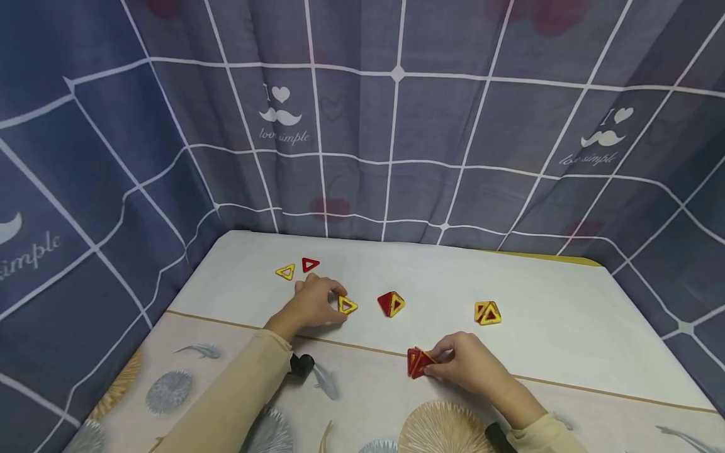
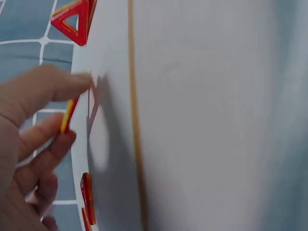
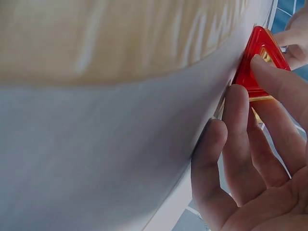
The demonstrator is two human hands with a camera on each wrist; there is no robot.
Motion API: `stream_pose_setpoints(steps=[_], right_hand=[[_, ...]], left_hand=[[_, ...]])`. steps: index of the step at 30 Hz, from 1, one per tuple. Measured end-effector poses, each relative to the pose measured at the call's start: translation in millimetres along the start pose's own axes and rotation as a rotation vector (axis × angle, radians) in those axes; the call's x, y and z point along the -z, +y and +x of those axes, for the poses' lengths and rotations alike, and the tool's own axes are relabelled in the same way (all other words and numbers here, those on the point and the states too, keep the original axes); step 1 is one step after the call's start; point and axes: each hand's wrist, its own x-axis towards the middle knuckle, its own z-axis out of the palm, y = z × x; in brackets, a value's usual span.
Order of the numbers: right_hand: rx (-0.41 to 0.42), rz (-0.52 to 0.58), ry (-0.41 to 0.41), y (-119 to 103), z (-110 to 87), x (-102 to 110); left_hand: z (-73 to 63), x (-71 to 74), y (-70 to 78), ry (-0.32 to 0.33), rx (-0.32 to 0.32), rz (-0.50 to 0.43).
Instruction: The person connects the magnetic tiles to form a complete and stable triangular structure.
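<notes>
My left hand (image 1: 313, 302) pinches a yellow triangular tile (image 1: 354, 307) between thumb and fingers over the white part of the table. In the left wrist view that tile (image 2: 68, 119) shows nearly edge-on, yellow and red. Toward the front, my right hand (image 1: 469, 363) grips a cluster of red triangular tiles (image 1: 413, 360) by its right side. The right wrist view shows the thumb pressing on the red face (image 3: 245, 79), with a yellow edge behind it. Between the hands and farther back sits a red-and-yellow cluster of triangular tiles (image 1: 384, 304).
A loose yellow triangle (image 1: 280, 272) and a red triangle (image 1: 305, 267) lie behind my left hand. Another yellow-and-red pair of triangles (image 1: 487, 320) is at the right. A patterned cloth (image 1: 362, 396) covers the near table, and a checked curtain (image 1: 362, 113) hangs behind.
</notes>
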Motion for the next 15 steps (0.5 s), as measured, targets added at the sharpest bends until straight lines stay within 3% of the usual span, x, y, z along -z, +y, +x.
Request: stream_pose_setpoints(steps=[10, 15], right_hand=[[-0.011, 0.0, 0.025, 1.6, -1.3, -1.5], [-0.009, 0.001, 0.022, 2.2, -1.1, -1.9]], left_hand=[[-34.0, -1.6, -2.7, -0.072, -0.093, -0.239], [-52.8, -0.8, -4.5, -0.152, -0.228, -0.296]])
